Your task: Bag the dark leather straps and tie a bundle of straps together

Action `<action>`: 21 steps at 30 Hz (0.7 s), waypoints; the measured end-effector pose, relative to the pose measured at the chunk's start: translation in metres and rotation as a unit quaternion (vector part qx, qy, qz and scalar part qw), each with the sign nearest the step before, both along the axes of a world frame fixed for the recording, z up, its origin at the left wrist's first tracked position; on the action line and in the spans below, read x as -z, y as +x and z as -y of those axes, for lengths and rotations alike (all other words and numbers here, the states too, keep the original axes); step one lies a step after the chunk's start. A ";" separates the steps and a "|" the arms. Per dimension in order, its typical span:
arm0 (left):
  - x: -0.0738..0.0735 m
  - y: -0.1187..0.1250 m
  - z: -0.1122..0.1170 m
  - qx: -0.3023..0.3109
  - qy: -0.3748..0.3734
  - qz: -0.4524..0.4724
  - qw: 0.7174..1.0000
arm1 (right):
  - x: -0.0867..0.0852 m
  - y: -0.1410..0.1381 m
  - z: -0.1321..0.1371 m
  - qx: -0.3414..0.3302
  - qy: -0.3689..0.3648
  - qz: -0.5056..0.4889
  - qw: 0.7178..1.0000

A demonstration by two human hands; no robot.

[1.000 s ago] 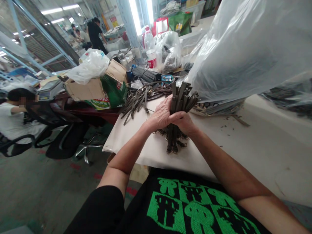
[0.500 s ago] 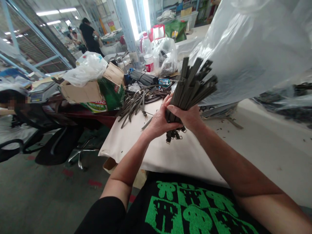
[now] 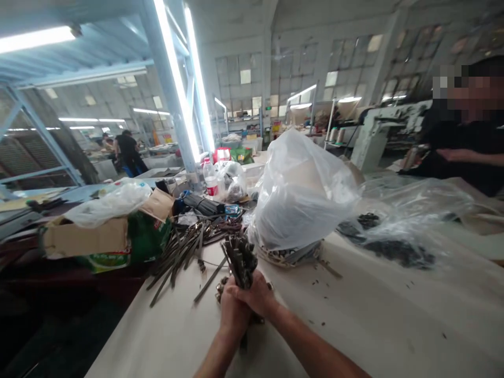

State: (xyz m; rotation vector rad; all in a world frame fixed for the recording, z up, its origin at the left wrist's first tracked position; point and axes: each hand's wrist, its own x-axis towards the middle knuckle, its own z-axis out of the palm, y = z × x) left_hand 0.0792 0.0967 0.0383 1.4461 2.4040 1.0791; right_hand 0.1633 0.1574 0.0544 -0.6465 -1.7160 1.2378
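Both my hands are wrapped round a thick bundle of dark straps (image 3: 239,257) just over the pale table. My left hand (image 3: 232,304) closes on it from the left. My right hand (image 3: 258,295) grips from the right, its thumb side meeting the left hand. Strap ends stick up and away above the fingers. Small metal buckles show beside and below the grip, partly hidden by the hands. Beyond the hands, loose dark straps (image 3: 179,254) lie in a heap, and a single strap (image 3: 210,281) rests left of the bundle.
A green carton (image 3: 147,236) with a plastic bag on it stands left. A large clear plastic bag (image 3: 303,194) bulks up ahead. A bottle (image 3: 210,178) stands behind the straps. Dark scraps dot the table (image 3: 374,325). A person (image 3: 468,136) is beside a sewing machine (image 3: 372,131) at right.
The head view has swung up and to the right, so the hands appear lower. Both hands still hold the bundle, which now looks more foreshortened, with its buckles partly beside the left hand.
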 end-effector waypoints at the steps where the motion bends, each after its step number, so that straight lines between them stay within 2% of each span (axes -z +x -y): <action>1: 0.007 0.000 0.000 -0.002 0.000 -0.011 1.000 | 0.002 -0.001 0.002 -0.004 -0.004 -0.001 1.000; 4: 0.023 -0.001 0.004 0.029 0.024 -0.035 0.999 | 0.006 -0.003 0.004 -0.006 -0.028 -0.032 0.999; 6: 0.022 -0.001 0.010 0.091 0.057 -0.024 0.994 | 0.005 0.000 0.003 0.007 -0.054 -0.058 0.997; 8: 0.011 -0.001 0.018 0.181 0.086 0.040 0.979 | 0.002 0.011 0.004 0.024 -0.081 -0.078 0.993; 10: -0.011 -0.004 0.023 0.245 0.114 0.146 0.952 | -0.006 0.030 0.006 0.038 -0.089 -0.091 0.991; 12: -0.042 -0.006 0.022 0.245 0.164 0.199 0.935 | -0.017 0.059 0.010 0.049 -0.079 -0.098 0.991; 13: -0.061 -0.007 0.019 0.229 0.198 0.178 0.936 | -0.025 0.076 0.013 0.053 -0.076 -0.097 0.991; 15: -0.107 -0.001 0.008 0.231 0.270 0.059 0.933 | -0.043 0.115 0.016 0.049 -0.086 -0.088 0.991; 16: -0.132 0.004 -0.001 0.251 0.301 -0.018 0.920 | -0.054 0.135 0.017 0.046 -0.096 -0.087 0.991; 18: -0.185 0.021 -0.021 0.315 0.327 -0.210 0.866 | -0.080 0.174 0.017 0.045 -0.110 -0.096 0.988; 20: -0.234 0.039 -0.045 0.375 0.311 -0.370 0.791 | -0.115 0.209 0.013 0.057 -0.112 -0.119 0.985; 21: -0.255 0.047 -0.057 0.385 0.289 -0.426 0.766 | -0.135 0.223 0.010 0.070 -0.105 -0.140 0.982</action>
